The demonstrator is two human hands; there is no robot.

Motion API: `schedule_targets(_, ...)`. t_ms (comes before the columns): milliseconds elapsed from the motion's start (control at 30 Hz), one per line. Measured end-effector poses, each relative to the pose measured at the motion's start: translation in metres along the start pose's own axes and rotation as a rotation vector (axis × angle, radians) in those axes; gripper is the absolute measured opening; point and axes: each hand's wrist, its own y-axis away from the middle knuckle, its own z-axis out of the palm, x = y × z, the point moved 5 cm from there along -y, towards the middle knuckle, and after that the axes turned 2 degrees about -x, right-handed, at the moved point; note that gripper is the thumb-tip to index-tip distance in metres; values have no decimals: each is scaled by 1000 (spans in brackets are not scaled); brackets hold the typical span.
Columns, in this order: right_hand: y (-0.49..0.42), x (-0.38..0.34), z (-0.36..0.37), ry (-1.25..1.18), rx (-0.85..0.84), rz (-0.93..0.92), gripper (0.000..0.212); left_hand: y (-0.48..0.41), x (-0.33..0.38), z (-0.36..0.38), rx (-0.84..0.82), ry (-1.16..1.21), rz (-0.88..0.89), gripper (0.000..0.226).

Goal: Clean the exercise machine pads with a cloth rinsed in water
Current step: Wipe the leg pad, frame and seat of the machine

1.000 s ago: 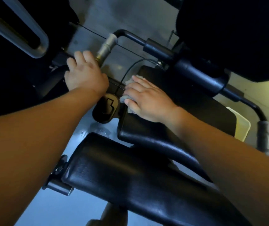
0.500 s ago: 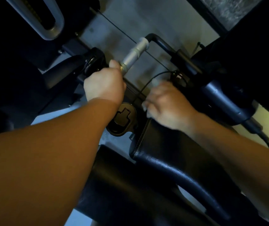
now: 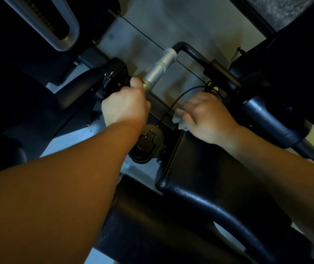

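Centrally, the right hand (image 3: 207,119) clenches the pale cloth (image 3: 180,119) at the black pad's (image 3: 200,168) far edge, the cloth bulging out beside its fingers. The left hand (image 3: 125,107) grips the silver bar's (image 3: 161,68) lower end.

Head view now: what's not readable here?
All head view:
- Cloth: mostly under the right hand; only a pale edge shows.
- Left hand: fingers hidden behind its own back, grip unclear.
- Pad: too dim to tell wet from dry.
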Motion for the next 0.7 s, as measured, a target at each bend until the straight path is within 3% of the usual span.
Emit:
schedule_targets(200, 42, -66, 0, -2, -65, -97, 45, -1, 2, 1, 22, -10, 24, 36)
schedule_targets(367, 82, -126, 6, -48, -232, -245, 53, 0, 3, 1, 33, -10, 38, 38)
schedule_targets(500, 86, -123, 9, -57, -282, -359, 48, 1, 5, -1, 60, -13, 52, 39)
schedule_targets(567, 70, -98, 6, -38, -197, -321, 42, 2, 5, -1, 62, -23, 51, 39)
schedule_targets(700, 27, -25, -3, 73, -142, 6, 48, 3, 5, -1, 88, -34, 50, 37)
